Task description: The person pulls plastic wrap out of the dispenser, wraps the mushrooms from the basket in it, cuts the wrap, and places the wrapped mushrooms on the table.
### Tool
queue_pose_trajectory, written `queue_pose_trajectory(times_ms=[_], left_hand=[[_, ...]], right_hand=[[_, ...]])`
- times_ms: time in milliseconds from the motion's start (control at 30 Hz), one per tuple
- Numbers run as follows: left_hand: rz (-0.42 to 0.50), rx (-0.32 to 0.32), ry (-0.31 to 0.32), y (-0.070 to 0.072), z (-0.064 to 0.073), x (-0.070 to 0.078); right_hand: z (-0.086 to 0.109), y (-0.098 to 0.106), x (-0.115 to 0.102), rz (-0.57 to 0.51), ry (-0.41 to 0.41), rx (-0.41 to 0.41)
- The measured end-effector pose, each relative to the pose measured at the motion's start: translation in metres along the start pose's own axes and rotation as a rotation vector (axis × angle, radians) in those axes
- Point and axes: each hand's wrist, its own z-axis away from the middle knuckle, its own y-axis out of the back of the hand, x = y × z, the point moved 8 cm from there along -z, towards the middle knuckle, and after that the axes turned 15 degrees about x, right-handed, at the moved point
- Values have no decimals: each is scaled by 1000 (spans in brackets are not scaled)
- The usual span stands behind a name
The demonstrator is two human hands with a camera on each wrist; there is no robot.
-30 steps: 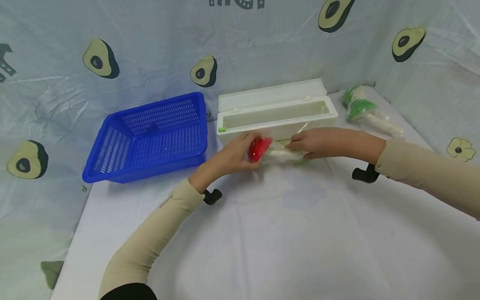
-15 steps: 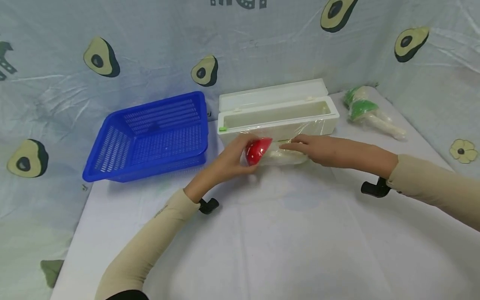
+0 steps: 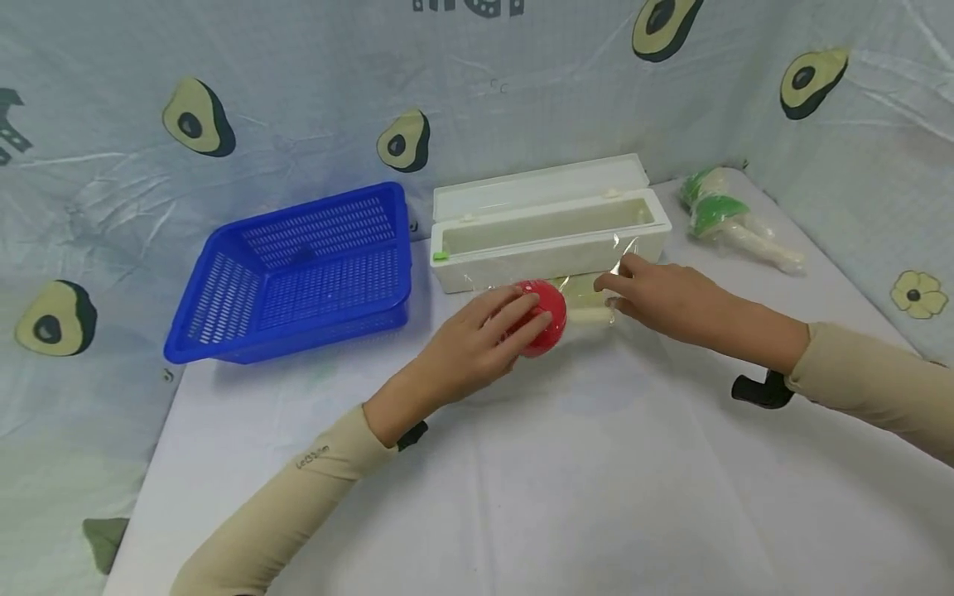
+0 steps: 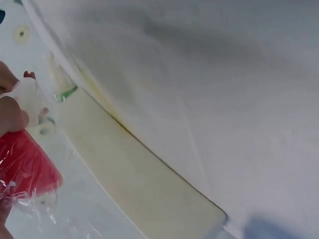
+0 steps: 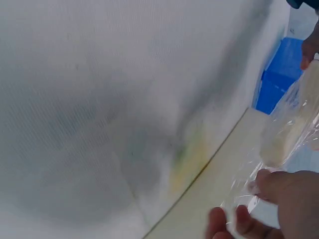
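A mushroom-shaped object with a red cap point(image 3: 552, 329) and a pale stem point(image 3: 591, 316) lies sideways in a clear plastic bag point(image 5: 294, 122), in front of the white box point(image 3: 566, 255). My left hand point(image 3: 468, 352) grips the cap, its fingers spread over the top. At the stem end, my right hand point(image 3: 671, 302) pinches the loose film of the bag between thumb and fingers. In the left wrist view the red cap point(image 4: 27, 167) shows through wrinkled plastic at the left edge.
The white box is long and narrow, its lid point(image 3: 540, 189) raised at the back. Left of it stands a blue perforated basket point(image 3: 298, 338). A similar bagged object with a green top point(image 3: 717, 213) lies at the back right, near the cloth wall point(image 3: 522, 99).
The left hand has shifted from the cap's side to over its top, turning the cap toward the camera. The right hand has drawn back to the right, off the stem and onto the film.
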Motion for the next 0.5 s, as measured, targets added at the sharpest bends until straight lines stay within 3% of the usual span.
queue_pose_trajectory(times_ms=[67,133,233,300,400,500], left_hand=[[-38,4,-84,-1,-2,10],[-31,4,-122,-5,-4,17],[73,-25,-67,-14,-9,20],[238,-86,63,-24,-11,14],[467,-183,345,-42,-6,-5],[619,-247,621,-62,5,-31]], right_hand=[[7,-6,2,16,-69,-82],[13,-12,4,4,-118,-142],[21,-15,1,-79,-139,-147],[24,-13,-1,-141,-127,-110],[27,-9,-3,-227,-88,-42],[27,-7,-2,-304,-60,5]])
